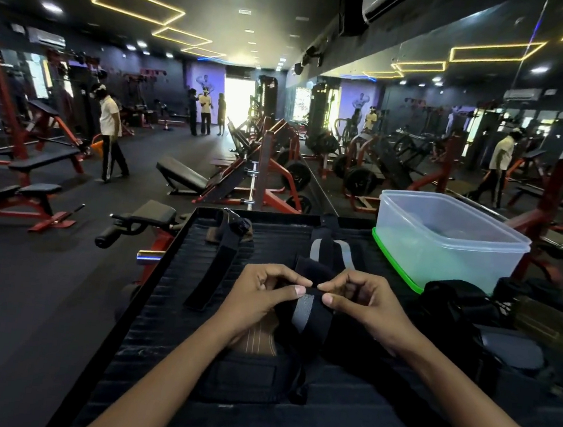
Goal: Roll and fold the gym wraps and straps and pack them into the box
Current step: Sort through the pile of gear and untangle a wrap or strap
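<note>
Two bare hands meet in the middle of a black ribbed bench. The left hand and the right hand each have a curled grip, thumb and fingers pinching the top edge of a black wrap with grey stripes. The wrap hangs down between the hands and its far part runs away over the bench.

Close to the person, under the left wrist, lies a black pad with a brown piece on top. Just right of the right hand sits a heap of black straps.

A bit farther, to the left of the hands, a long black strap lies flat and straight on the bench, with a buckle at its far end.

At the far right corner of the bench stands a clear plastic box. It sits on a green lid. The box is open on top, and I cannot tell what is inside.

Past the bench is a gym floor with red and black weight machines. One person in a pale shirt walks on the left. More people stand far off by a bright doorway. A mirror wall fills the right side.
</note>
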`<state>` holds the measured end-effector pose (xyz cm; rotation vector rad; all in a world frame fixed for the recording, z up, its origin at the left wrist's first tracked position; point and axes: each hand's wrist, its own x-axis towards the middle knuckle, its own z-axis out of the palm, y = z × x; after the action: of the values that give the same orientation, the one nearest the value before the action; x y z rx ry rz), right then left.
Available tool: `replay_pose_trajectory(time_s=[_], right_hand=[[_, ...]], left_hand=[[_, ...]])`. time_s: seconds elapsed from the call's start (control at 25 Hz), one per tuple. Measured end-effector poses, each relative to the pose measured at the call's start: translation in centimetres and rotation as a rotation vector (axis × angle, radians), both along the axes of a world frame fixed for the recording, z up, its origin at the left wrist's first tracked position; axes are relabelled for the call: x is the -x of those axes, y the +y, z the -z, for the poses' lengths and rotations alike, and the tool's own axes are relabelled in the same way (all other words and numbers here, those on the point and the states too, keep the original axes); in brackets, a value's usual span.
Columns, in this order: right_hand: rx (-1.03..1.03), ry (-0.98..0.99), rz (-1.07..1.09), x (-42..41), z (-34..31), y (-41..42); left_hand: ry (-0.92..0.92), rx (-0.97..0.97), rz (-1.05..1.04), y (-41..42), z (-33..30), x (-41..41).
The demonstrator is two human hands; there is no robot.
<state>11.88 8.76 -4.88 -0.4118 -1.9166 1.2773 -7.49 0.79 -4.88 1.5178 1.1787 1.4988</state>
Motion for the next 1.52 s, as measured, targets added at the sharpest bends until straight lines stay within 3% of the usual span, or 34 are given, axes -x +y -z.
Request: replay_pose_trajectory(time_s=[0.2,0.44,0.56,0.68,0.76,0.92,1.08,1.28,1.52], right_hand=[[-0.033,0.040,0.018,0.3,0.7,-0.1],[-0.319,-0.145,0.202,0.3,1.2,0.3],[-0.355,-0.196,0.201,0.3,1.0,0.0],[-0.452,-0.202,0.232,0.3,1.0,0.1],[-0.477,-0.197,0.251,0.1,0.9,0.3],[-0.391,-0.182,0.217,0.2,1.2,0.3],[-0.138,-0.071,0.130,0.5,1.4,0.4],[-0.121,-0.020,0.078,0.9,1.2,-0.2],[-0.107,0.003,0.100,1.0,1.4,-0.3]], left_hand=[[-0.094,0.028,-0.106,-0.1,0.3,0.0],[-0.172,0.144,-0.080,0.1,0.3,0.1],[-0.078,0.145,-0.083,-0.1,0.2,0.3],[0.180,0.097,-0.121,-0.1,0.2,0.8],[0.245,0.068,-0.123,-0.1,0.1,0.8],[0.014,0.072,-0.085,-0.5,-0.1,0.2],[-0.107,0.120,0.006,-0.5,-0.1,0.3],[-0.094,0.047,-0.094,-0.2,0.3,0.0],[-0.056,0.015,-0.054,-0.3,0.1,-0.4]])
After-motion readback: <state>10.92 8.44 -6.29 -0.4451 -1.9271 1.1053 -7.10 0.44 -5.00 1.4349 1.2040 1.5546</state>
